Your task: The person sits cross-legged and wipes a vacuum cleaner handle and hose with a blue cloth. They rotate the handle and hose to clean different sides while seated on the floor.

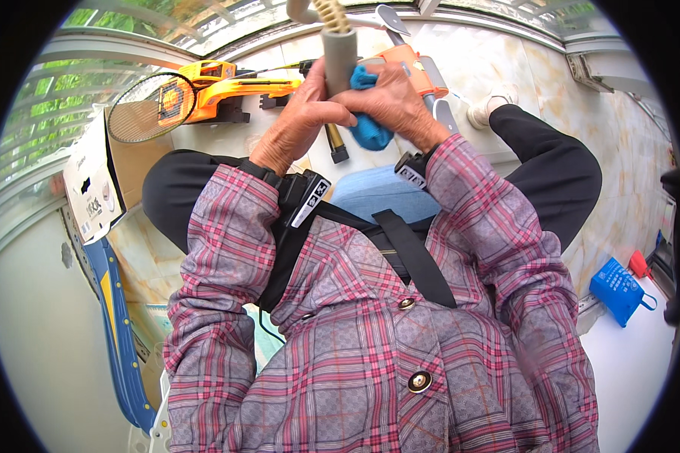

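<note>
An upright grey tube [340,59], with a cream ribbed piece [331,16] at its top, stands between my hands at the top centre. From the left side, my left hand [303,110] touches the tube, its thumb pointing across toward a blue cloth [369,130]. In my right hand [388,99] is the bunched cloth, which hangs below the fingers beside the tube. The right thumb lies close to the tube's lower part. Beyond the right hand is an orange and grey frame [405,62] with grey pads. My hands hide the tube's lower end.
A badminton racket [152,107] lies against a yellow-orange toy excavator [226,90] at the left. Near them are an open cardboard box [93,175] and a long blue plastic piece [116,334]. My bent legs flank the tiled floor [549,68]. A blue bag [617,291] lies at the right.
</note>
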Demonstrator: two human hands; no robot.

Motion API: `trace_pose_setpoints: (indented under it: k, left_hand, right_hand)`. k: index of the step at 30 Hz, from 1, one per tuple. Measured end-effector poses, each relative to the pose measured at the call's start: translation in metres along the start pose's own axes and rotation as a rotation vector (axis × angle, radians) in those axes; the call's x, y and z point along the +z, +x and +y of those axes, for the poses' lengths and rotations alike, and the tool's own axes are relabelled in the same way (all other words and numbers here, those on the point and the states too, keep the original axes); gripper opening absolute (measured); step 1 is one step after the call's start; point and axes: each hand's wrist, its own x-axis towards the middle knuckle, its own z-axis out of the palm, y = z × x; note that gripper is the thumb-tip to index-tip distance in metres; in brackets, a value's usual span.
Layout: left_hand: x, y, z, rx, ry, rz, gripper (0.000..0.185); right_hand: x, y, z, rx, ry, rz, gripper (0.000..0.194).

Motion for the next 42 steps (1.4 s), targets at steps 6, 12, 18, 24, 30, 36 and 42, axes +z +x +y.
trace_pose_setpoints:
  k: [6,12,18,24,30,36,42]
  left_hand:
    - [-0.004,-0.001,0.003,0.065,0.064,0.096,0.066]
    - [-0.001,0.002,-0.008,-0.006,-0.016,0.157,0.051]
    - [-0.001,0.012,-0.013,-0.018,0.02,0.268,0.018]
    - [0.005,0.012,-0.003,-0.013,-0.024,0.275,0.016]
    - [0.005,0.006,0.013,0.04,0.057,0.293,0.018]
    - [-0.004,0.0,0.025,0.046,0.121,0.286,0.013]
    - [-0.008,-0.005,0.025,0.047,0.139,0.265,0.01]
  right_hand:
    - [0.012,-0.008,0.004,0.132,0.674,-0.022,0.031]
    - [-0.007,-0.007,0.013,0.214,0.716,-0.048,0.031]
    - [-0.04,-0.013,0.026,0.308,0.601,0.243,0.046]
    - [-0.027,-0.03,0.024,0.208,0.385,0.065,0.03]
    - [-0.001,-0.041,0.046,0.077,-0.497,-0.326,0.014]
    - [-0.025,-0.035,0.041,0.164,-0.249,0.011,0.02]
    - [0.016,-0.041,0.039,-0.079,-0.368,-0.139,0.031]
